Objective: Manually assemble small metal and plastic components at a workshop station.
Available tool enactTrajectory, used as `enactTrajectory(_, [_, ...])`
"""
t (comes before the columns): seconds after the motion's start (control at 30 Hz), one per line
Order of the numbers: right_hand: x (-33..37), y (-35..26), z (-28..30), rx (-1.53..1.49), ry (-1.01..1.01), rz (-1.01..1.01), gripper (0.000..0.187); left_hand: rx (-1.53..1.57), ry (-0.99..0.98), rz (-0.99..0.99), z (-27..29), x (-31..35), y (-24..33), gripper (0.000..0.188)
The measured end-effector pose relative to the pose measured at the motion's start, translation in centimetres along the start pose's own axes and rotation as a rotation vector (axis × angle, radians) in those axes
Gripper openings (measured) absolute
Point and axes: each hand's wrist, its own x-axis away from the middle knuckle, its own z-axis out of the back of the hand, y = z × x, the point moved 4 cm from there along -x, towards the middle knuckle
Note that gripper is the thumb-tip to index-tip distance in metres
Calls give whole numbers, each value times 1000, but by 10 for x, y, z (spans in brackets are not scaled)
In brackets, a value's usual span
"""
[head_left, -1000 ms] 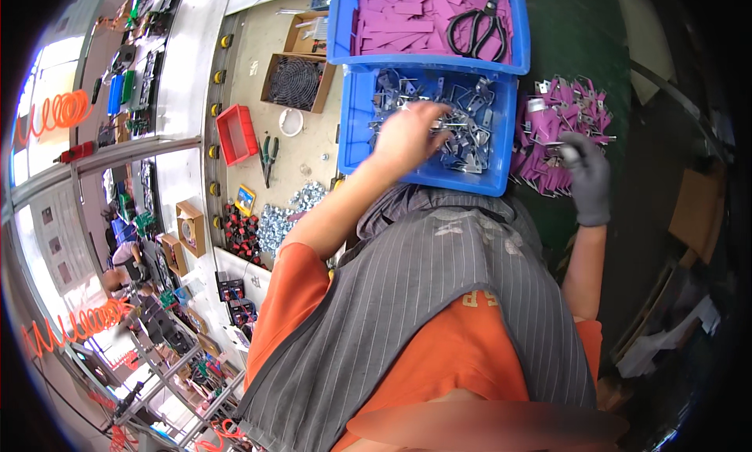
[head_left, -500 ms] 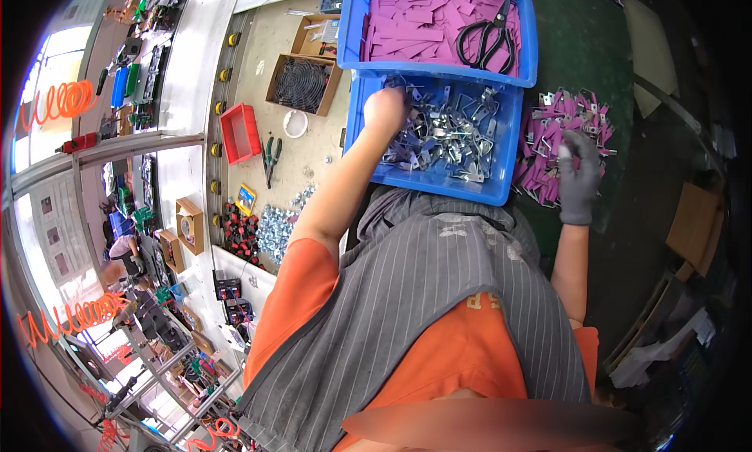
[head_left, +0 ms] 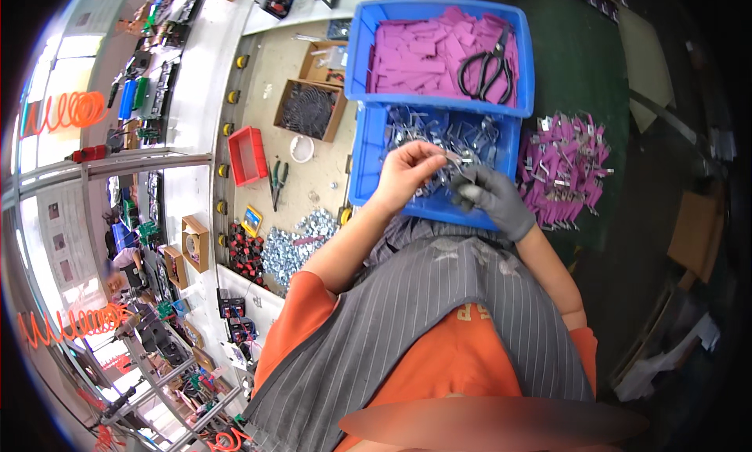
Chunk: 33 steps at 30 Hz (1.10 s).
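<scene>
Hoses (head_left: 69,111), orange and coiled, are hanging at your far left, where the dark fisheye rim is swallowing the room's edge. Nearby, a co-worker (head_left: 129,259) is showing too small for you to make out the hands. Closer in, red-and-black parts (head_left: 244,254) are lying heaped below a red tray (head_left: 247,156), and pliers (head_left: 278,187) are resting beside that tray. Small shiny fittings (head_left: 291,248) are spreading near your left forearm, too tiny and bunched to be told apart. Your bare left hand (head_left: 413,174) is hovering over the lower blue bin (head_left: 366,160), thumb and forefinger nearly meeting and pinching a small metal piece (head_left: 452,160); its outline is blurring and its far end is getting lost near the glove. Metal brackets (head_left: 475,141) are filling that bin, partly disappearing behind your hands. Beyond it, the upper blue bin (head_left: 392,12) is holding pink strips (head_left: 411,52), with black-handled cutters (head_left: 497,55) lying on top and covering some. Your gloved right hand (head_left: 492,203) is curling its fingers just beside the metal piece; you cannot tell whether it is gripping anything. Farther right, pink-and-metal pieces (head_left: 564,170) are lying piled on a green surface (head_left: 587,48), overlapping too densely for counting.
</scene>
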Motion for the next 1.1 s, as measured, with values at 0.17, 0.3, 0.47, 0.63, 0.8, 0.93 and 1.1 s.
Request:
enactTrajectory(0.17, [18, 9, 22, 106, 113, -113, 30, -740, 69, -435, 3, -23, 50, 17])
enactTrajectory(0.3, [23, 3, 19, 373, 74, -179, 30, -1382, 219, -801, 26, -74, 107, 13])
enactTrajectory(0.47, [18, 6, 17, 572, 109, 9, 28, -1873, 242, -696, 65, -178, 108, 16])
enactTrajectory(0.63, [20, 4, 16, 557, 121, 30, 30, -2037, 278, -664, 60, -219, 96, 16])
enactTrajectory(0.8, [24, 10, 19, 504, 132, 25, 31, -2013, 297, -661, 56, -223, 94, 17])
enactTrajectory(0.93, [24, 11, 22, 493, 112, 59, 31, -1475, 352, -617, 33, -181, 122, 23])
enactTrajectory(1.1, [23, 7, 23, 363, 195, 49, 26, -616, 39, -300, -3, -105, 100, 17])
